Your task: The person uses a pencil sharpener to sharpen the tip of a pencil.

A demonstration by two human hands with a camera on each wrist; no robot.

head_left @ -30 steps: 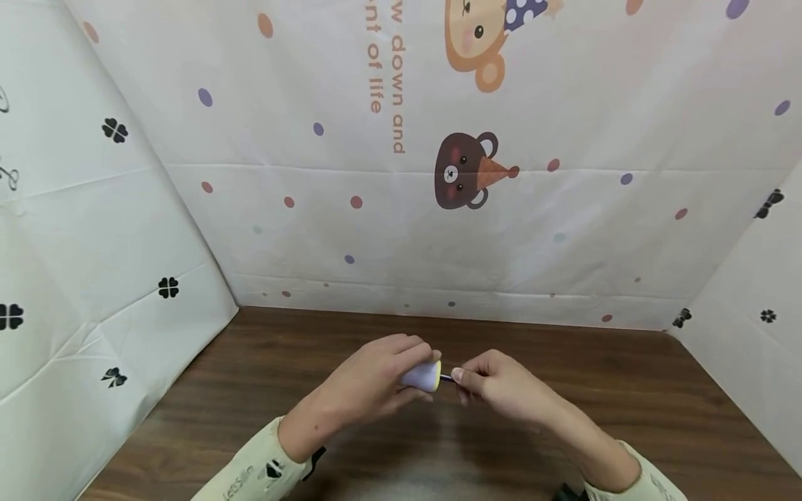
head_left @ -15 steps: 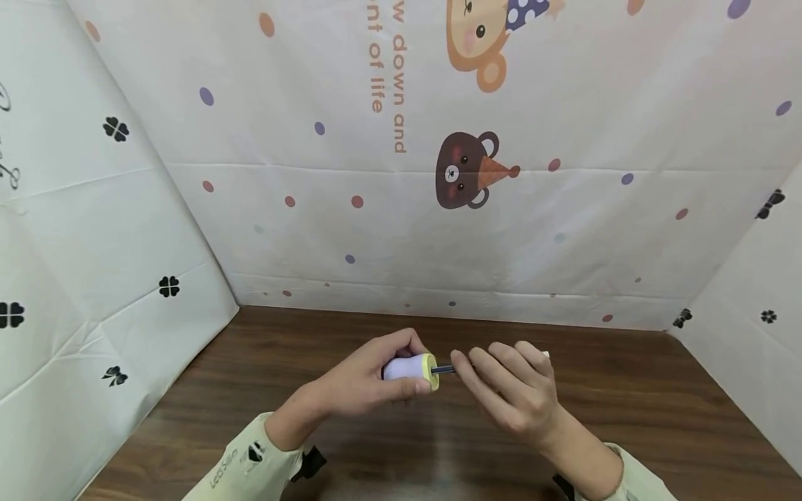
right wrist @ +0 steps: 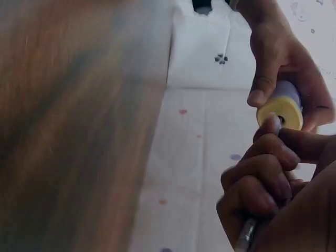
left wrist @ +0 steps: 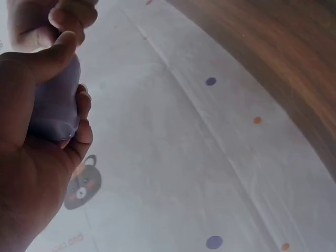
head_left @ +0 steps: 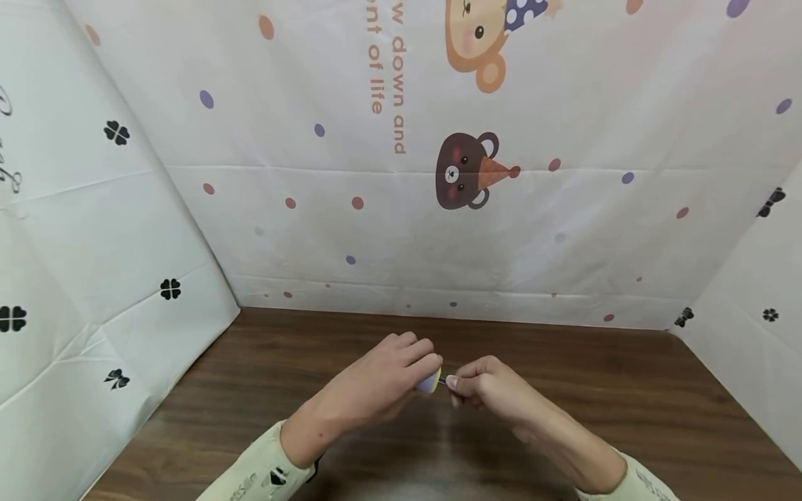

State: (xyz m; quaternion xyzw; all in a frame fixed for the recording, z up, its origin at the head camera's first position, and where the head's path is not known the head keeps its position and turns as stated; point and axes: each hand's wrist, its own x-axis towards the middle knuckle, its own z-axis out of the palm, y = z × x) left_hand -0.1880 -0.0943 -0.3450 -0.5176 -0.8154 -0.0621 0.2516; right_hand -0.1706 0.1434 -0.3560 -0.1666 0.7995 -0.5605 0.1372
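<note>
My left hand (head_left: 382, 376) wraps round a lavender pencil sharpener (left wrist: 58, 100), whose yellow end (right wrist: 289, 107) with a round hole faces my right hand. Most of the sharpener is covered by the left fingers in the head view. A thin dark pencil (head_left: 443, 380) runs from that hole to my right hand (head_left: 495, 390), which pinches it between thumb and forefinger. Further down, the pencil's other part, with small lettering, shows below the curled right fingers in the right wrist view. Both hands are held above the brown table, close together. The pencil's point is hidden inside the sharpener.
Beneath the hands lies a dark brown wood-grain table (head_left: 263, 390). White printed cloth (head_left: 282, 236) with dots and bear heads rises behind it, and similar sheets stand at the left and right sides.
My left hand has rolled over so its back faces up, covering more of the sharpener. The right hand has turned from fingers raised back to a thumb-on-top pinch, as a second ago.
</note>
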